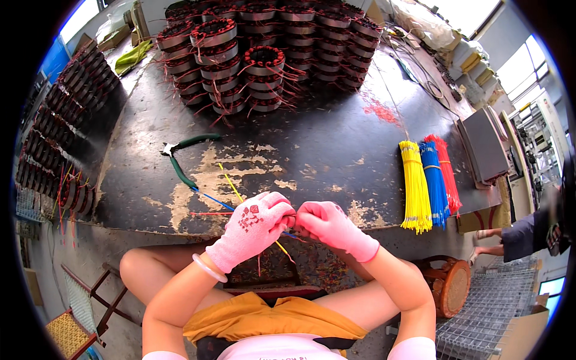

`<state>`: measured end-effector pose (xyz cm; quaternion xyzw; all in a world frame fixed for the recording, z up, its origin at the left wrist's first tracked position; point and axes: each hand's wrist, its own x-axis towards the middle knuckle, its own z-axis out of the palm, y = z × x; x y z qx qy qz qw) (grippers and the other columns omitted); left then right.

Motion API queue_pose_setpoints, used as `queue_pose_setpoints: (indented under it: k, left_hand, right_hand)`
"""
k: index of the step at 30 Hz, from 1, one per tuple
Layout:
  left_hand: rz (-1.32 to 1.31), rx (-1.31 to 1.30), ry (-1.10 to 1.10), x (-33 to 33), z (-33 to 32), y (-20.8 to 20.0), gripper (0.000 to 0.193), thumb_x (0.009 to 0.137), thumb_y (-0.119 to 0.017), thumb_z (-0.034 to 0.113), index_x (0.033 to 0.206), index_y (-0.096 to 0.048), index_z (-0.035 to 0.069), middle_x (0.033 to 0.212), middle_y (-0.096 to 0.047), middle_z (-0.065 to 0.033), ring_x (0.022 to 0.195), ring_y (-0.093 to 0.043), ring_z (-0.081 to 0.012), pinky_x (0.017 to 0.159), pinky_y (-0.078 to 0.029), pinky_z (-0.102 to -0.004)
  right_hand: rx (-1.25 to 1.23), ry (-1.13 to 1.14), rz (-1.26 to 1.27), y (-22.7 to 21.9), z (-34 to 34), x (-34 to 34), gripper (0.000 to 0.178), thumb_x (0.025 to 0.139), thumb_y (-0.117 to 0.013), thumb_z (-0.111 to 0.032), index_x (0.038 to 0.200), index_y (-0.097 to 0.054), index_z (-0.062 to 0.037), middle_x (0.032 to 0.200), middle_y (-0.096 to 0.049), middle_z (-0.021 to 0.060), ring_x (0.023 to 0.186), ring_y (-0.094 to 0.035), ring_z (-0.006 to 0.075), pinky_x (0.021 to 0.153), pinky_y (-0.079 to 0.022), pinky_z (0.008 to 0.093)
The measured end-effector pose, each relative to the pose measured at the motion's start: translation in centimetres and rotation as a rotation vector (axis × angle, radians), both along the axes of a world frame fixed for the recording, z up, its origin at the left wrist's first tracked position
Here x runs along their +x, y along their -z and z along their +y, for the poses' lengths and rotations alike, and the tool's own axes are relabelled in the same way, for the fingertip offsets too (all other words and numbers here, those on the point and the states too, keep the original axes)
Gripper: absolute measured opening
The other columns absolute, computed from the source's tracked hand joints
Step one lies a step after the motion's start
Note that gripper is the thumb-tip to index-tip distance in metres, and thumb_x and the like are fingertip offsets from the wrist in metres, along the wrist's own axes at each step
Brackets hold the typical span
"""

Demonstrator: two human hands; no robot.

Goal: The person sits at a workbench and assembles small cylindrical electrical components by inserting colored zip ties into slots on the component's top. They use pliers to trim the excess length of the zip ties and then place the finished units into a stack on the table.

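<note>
My left hand (251, 233), in a pink glove, is closed around a few thin wires at the table's front edge. From its far side stick out a yellow wire (230, 181), a blue wire (211, 198) and a red wire (207, 213); wire ends also hang below it. My right hand (333, 227), gloved in pink too, has its fingers pinched together against the left fingertips. What lies between the right fingers is hidden. Beyond the left hand, green-handled cutting pliers (180, 171) lie spread on the worn dark table (324, 162).
Stacks of wound motor stators (264, 78) stand at the back, more stators (66, 114) at left. Bundles of yellow wires (415, 192), blue wires (433, 180) and red wires (447, 174) lie right. Stools (72, 336), a wire mesh rack (486, 306) and another person's legs (489, 243) are around.
</note>
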<state>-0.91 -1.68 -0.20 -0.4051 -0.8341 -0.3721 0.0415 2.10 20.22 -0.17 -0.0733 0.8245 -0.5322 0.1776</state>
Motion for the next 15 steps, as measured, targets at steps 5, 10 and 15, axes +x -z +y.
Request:
queue_pose_setpoints:
  k: [5, 10, 15]
  left_hand:
    - [-0.040, 0.053, 0.002, 0.0, 0.0, 0.0, 0.011, 0.084, -0.069, 0.006, 0.094, -0.066, 0.008, 0.098, -0.066, -0.0080, 0.091, -0.065, -0.0315, 0.078, -0.053, -0.0417]
    - [-0.034, 0.034, -0.026, 0.1, 0.1, 0.2, 0.011, 0.083, -0.070, 0.006, 0.093, -0.067, 0.008, 0.098, -0.067, -0.0065, 0.090, -0.064, -0.0305, 0.078, -0.053, -0.0418]
    - [-0.008, 0.018, -0.003, 0.0, 0.4, -0.2, 0.011, 0.085, -0.071, 0.012, 0.092, -0.064, 0.008, 0.095, -0.065, -0.0056, 0.091, -0.065, -0.0297, 0.077, -0.054, -0.0420]
  right_hand:
    - [0.124, -0.054, 0.086, -2.8, 0.7, 0.4, 0.015, 0.097, -0.059, -0.018, 0.098, -0.069, -0.0066, 0.094, -0.070, 0.0094, 0.077, -0.066, 0.0236, 0.071, -0.053, 0.0360]
    - [0.508, -0.139, 0.917, -2.4, 0.1, 1.1, 0.020, 0.089, -0.074, -0.018, 0.106, -0.069, -0.0077, 0.097, -0.067, 0.0115, 0.087, -0.068, 0.0308, 0.075, -0.054, 0.0407]
    - [-0.083, 0.172, -0.145, -0.3, -0.4, -0.5, 0.021, 0.096, -0.064, -0.020, 0.092, -0.069, 0.0005, 0.083, -0.072, 0.0094, 0.072, -0.069, 0.0223, 0.067, -0.053, 0.0340]
